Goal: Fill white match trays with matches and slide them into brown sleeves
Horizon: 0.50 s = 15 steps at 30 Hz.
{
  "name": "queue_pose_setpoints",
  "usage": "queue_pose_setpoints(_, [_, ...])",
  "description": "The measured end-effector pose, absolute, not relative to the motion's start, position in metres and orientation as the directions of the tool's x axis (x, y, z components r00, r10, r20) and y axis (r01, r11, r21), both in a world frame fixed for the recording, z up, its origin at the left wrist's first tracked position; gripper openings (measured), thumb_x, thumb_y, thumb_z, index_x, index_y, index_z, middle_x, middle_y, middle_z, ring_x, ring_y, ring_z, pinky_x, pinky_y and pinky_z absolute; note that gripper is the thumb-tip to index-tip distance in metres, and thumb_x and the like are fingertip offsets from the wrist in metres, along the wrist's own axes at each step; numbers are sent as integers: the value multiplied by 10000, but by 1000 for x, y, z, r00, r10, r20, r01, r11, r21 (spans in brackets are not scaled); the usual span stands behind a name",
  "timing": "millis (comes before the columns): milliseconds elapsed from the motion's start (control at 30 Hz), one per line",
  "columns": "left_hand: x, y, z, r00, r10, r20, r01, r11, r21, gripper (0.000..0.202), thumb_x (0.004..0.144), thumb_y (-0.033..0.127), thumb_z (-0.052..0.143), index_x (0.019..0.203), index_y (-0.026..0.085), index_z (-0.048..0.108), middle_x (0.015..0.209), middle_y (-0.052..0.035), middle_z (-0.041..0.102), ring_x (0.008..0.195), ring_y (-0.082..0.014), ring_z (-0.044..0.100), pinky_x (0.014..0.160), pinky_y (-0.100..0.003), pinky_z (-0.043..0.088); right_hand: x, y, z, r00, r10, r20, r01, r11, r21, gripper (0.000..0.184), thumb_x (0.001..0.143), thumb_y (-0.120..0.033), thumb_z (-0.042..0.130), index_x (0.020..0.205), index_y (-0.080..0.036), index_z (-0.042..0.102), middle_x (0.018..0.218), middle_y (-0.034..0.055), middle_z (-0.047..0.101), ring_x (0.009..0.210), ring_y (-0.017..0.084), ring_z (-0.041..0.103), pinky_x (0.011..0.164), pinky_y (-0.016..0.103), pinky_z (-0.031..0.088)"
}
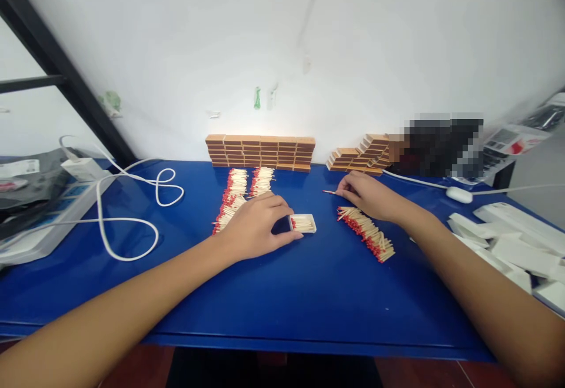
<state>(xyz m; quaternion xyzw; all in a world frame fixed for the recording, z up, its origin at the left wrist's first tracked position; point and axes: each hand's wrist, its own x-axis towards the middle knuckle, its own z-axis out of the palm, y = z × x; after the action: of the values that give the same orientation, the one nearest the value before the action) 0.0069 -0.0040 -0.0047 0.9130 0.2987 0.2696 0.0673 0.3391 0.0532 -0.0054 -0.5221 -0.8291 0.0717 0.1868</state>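
Note:
My left hand [260, 226] grips the left end of a small white matchbox tray [314, 223] between thumb and fingers. Inside the tray lie matches [302, 223] with pale sticks and red heads. A match [329, 192] is pinched in the fingertips of my right hand [357, 192], its red head pointing left. Just below that hand, a slanting row of loose matches [366, 234] lies on the blue table [282, 294]. More piles of red-headed matches [236, 191] lie behind and left of my left hand, which partly covers them.
Stacked brown matchboxes [260, 152] line the wall, with a stepped stack [359, 155] further right. White empty trays [507, 246] are heaped at the right edge. A white cable [128, 219] and a power strip [57, 217] lie at left. An adapter [459, 194] rests behind my right arm.

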Motion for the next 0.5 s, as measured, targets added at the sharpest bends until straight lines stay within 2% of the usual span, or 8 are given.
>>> queue_pose_setpoints(200, [8,-3,-4,663,592,458,526,-804,278,305,955,455,776,1088,182,757,1071,-78,739,1037,-278,677,933,-444,571,307,19,20,-400,896,192,797,443,-410,317,1006,-509,528,927,-233,662,888,79,698,762,232,614,683,352,457])
queue_pose_setpoints(367, [9,-5,-5,659,598,456,523,-800,293,312,948,451,785,1126,196,758,1071,-61,737,1027,-264,678,914,-429,574,271,-6,23,-548,822,154,704,552,-446,194,1027,-350,514,972,-231,657,981,72,709,842,218,637,750,340,474])
queue_pose_setpoints(500, [8,-6,-5,652,605,457,521,-796,309,315,949,459,780,1121,196,760,1069,-62,738,1012,-260,682,888,-424,577,260,-10,16,-566,813,140,695,561,-449,156,1024,-282,509,973,-226,645,970,65,713,836,210,636,738,332,468])
